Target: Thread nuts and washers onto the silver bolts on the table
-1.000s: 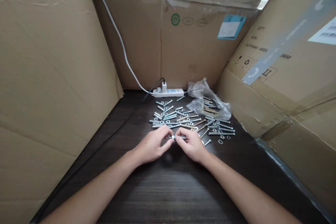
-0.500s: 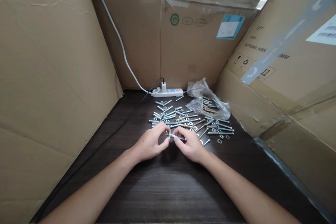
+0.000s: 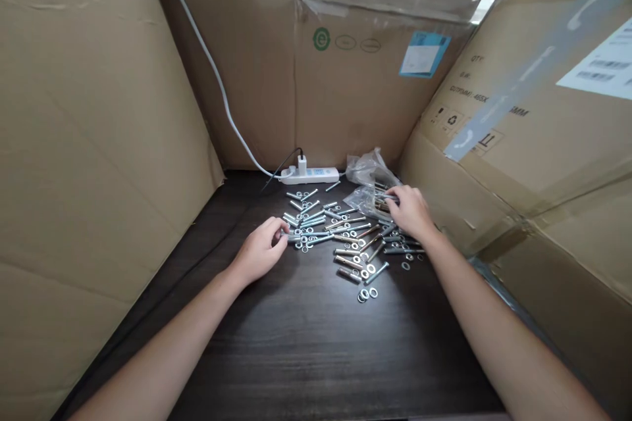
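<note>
My left hand (image 3: 261,248) is at the left edge of the spread-out hardware, thumb and fingertips closed on the end of a silver metal sleeve (image 3: 293,237). My right hand (image 3: 411,212) is over the mouth of a clear plastic bag (image 3: 368,168). Its fingers pinch a silver bolt (image 3: 392,197), partly hidden by the fingers. Inside the bag lie several more bolts, some brass-coloured. Between my hands, silver bolts (image 3: 378,273), brass-coloured sleeves (image 3: 348,262) and washers (image 3: 373,293) lie loose on the dark table.
A white power strip (image 3: 316,175) with a plugged-in charger (image 3: 301,163) stands at the back. A white cable (image 3: 212,66) runs up from it, and a black cable (image 3: 197,247) crosses the table's left side. Cardboard walls (image 3: 99,145) enclose the left, back and right.
My hands have parted from the middle. The right one has moved right and away to the bag with the bolt; the left one has moved left to the sleeve. The view has shifted slightly.
</note>
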Demonstrator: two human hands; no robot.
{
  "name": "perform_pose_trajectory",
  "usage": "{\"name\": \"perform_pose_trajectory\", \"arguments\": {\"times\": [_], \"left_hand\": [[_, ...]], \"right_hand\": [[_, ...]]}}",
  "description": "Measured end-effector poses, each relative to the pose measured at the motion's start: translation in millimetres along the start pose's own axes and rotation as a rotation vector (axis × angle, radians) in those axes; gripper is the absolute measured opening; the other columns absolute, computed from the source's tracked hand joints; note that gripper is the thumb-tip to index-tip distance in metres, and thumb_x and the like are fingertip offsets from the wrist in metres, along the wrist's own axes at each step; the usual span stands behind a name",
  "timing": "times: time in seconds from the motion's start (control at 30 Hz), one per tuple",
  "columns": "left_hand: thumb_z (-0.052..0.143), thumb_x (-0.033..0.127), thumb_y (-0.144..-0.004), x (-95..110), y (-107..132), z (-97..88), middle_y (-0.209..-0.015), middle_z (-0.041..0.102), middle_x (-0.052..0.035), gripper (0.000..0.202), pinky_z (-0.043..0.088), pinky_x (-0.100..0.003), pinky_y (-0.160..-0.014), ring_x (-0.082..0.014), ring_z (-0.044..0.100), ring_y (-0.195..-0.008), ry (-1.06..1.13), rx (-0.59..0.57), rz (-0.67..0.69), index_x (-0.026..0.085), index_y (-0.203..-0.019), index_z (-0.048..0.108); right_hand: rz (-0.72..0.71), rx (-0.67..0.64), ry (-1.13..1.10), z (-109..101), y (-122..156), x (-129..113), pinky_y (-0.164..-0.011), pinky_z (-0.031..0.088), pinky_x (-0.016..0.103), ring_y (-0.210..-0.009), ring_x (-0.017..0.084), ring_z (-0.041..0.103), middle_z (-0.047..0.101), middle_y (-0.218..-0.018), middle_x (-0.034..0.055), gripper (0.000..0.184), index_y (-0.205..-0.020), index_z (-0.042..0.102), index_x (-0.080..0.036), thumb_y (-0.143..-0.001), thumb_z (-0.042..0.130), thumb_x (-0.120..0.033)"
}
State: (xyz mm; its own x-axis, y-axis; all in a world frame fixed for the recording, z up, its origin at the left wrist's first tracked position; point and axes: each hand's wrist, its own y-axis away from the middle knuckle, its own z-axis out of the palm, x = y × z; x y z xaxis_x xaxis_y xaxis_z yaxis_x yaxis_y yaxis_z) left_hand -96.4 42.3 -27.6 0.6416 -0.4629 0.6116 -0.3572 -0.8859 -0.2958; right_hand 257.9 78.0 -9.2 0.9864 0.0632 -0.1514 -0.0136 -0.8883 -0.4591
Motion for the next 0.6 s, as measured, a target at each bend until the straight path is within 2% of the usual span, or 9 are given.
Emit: {"name": "perform_pose_trajectory", "arguments": {"times": [0.1, 0.2, 0.4, 0.5, 0.6], "left_hand": [[0.045, 0.02, -0.082, -7, -1, -0.1, -0.077, 0.049, 0.0006, 0.01, 0.039, -0.026, -0.066, -0.0145, 0.049, -0.071, -0.046, -0.005, -0.001, 0.02, -0.085, 0.055], [0.045, 0.019, -0.082, -9, -1, -0.2, -0.077, 0.049, 0.0003, 0.01, 0.039, -0.027, -0.067, -0.0151, 0.049, -0.073, -0.079, -0.015, 0.001, 0.02, -0.085, 0.055], [0.045, 0.017, -0.081, -10, 0, -0.5, -0.08, 0.05, -0.0001, 0.01, 0.04, -0.027, -0.07, -0.0152, 0.049, -0.076, -0.077, -0.048, 0.001, 0.02, -0.084, 0.055], [0.046, 0.017, -0.081, -9, 0, -0.8, -0.081, 0.05, -0.0002, 0.01, 0.04, -0.028, -0.071, -0.0156, 0.049, -0.077, -0.074, -0.065, 0.006, 0.02, -0.084, 0.054], [0.046, 0.016, -0.08, -9, 1, -1.4, -0.082, 0.05, 0.0001, 0.009, 0.04, -0.028, -0.07, -0.0155, 0.049, -0.077, -0.072, -0.079, 0.016, 0.02, -0.083, 0.054]], "right_hand": [[0.105, -0.078, 0.042, 19, -12, 25, -0.083, 0.039, 0.037, -0.095, 0.026, 0.051, 0.062, -0.1, 0.0105, 0.021, -0.096, 0.065, -0.02, -0.083, 0.051, -0.029], [0.127, -0.119, 0.018, 34, -16, 36, -0.083, 0.038, 0.035, -0.094, 0.025, 0.052, 0.063, -0.098, 0.0093, 0.021, -0.095, 0.066, -0.02, -0.082, 0.051, -0.029], [0.108, -0.133, -0.01, 41, -14, 44, -0.085, 0.037, 0.034, -0.094, 0.022, 0.053, 0.065, -0.095, 0.0076, 0.021, -0.093, 0.068, -0.02, -0.081, 0.051, -0.024], [0.099, -0.106, -0.003, 32, -13, 36, -0.085, 0.037, 0.037, -0.096, 0.024, 0.052, 0.064, -0.1, 0.01, 0.025, -0.096, 0.068, -0.018, -0.082, 0.048, -0.02], [0.043, -0.025, -0.049, 16, -6, 6, -0.085, 0.038, 0.038, -0.096, 0.025, 0.051, 0.064, -0.102, 0.0101, 0.027, -0.097, 0.067, -0.018, -0.083, 0.044, -0.018]]}}
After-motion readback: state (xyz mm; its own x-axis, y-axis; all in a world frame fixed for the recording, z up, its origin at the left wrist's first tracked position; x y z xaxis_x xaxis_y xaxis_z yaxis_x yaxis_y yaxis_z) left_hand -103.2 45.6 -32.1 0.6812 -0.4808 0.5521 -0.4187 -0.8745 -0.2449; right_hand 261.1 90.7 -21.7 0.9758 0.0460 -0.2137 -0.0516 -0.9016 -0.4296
